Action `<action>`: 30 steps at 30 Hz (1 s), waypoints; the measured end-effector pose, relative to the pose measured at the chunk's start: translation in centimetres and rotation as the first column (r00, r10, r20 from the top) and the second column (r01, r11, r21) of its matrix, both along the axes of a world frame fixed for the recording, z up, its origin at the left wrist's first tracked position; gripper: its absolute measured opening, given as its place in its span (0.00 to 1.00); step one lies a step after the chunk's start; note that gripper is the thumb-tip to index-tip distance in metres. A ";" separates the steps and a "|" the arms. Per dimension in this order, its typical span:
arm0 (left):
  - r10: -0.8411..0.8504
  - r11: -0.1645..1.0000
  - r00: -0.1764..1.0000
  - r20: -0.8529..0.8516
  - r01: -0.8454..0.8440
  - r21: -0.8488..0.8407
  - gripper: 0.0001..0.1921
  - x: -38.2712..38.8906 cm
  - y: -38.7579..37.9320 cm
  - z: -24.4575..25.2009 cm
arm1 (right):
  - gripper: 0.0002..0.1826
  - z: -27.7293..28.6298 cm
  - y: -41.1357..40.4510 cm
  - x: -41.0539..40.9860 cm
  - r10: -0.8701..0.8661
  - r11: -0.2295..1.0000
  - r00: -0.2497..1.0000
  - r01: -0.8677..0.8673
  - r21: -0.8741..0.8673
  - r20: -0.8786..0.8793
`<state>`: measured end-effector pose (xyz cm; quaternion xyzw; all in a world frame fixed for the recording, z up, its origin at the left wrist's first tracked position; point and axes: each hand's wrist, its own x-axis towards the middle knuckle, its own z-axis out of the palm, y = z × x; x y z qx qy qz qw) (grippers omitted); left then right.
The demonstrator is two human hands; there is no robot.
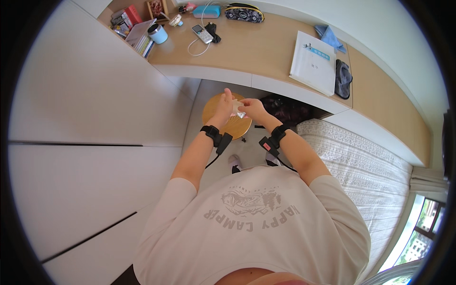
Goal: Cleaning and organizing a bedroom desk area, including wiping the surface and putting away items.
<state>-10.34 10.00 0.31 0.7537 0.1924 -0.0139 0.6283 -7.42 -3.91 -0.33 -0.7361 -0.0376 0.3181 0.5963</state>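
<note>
A small whitish packet [237,108] with a shiny lower edge is held between my two hands, above a round wooden stool [216,107]. My left hand [224,107] supports the packet from the left, one digit pointing up towards the desk; its other fingers are partly hidden. The thumb and fingers of my right hand [254,109] pinch the packet's right side. What is inside the packet cannot be made out. A black strap with a small device sits on each wrist.
Beyond the hands runs a wooden desk [249,46] bearing a white folder [313,64], a keypad phone [202,34], a light-blue cup [157,34] and a pencil case [244,13]. A dark bag [288,108] lies beneath. White cabinets [99,89] stand left, a bed [356,160] right.
</note>
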 end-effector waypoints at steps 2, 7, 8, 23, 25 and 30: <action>0.011 0.758 0.971 -0.237 -0.163 -0.632 0.30 0.3 0.1 0.5 | 0.18 0.1 -1.2 0.8 0.010 0.999 0.999 -0.008 0.050 -0.047; -0.187 0.637 0.964 -0.189 -0.028 -0.771 0.25 -0.3 1.5 0.6 | 0.19 0.4 -2.5 2.7 0.068 0.991 0.984 -0.048 0.121 -0.164; -0.218 0.650 0.960 -0.176 0.008 -0.760 0.23 -0.5 1.4 0.9 | 0.19 0.4 -2.6 2.9 0.085 0.991 0.983 -0.067 0.116 -0.165; -0.056 0.869 0.993 0.099 0.000 0.494 0.10 -1.8 0.9 -0.1 | 0.13 -0.1 1.1 2.4 0.212 0.975 0.973 -0.217 0.047 0.097; -0.022 0.867 0.993 0.119 -0.040 0.496 0.09 -2.3 1.5 -0.6 | 0.13 0.4 1.8 2.0 0.275 0.958 0.953 -0.283 0.050 0.129; -0.001 0.795 0.973 0.230 -0.139 0.591 0.08 -2.4 2.0 -2.2 | 0.12 -1.4 3.0 2.4 0.325 0.946 0.784 -0.269 -0.182 0.529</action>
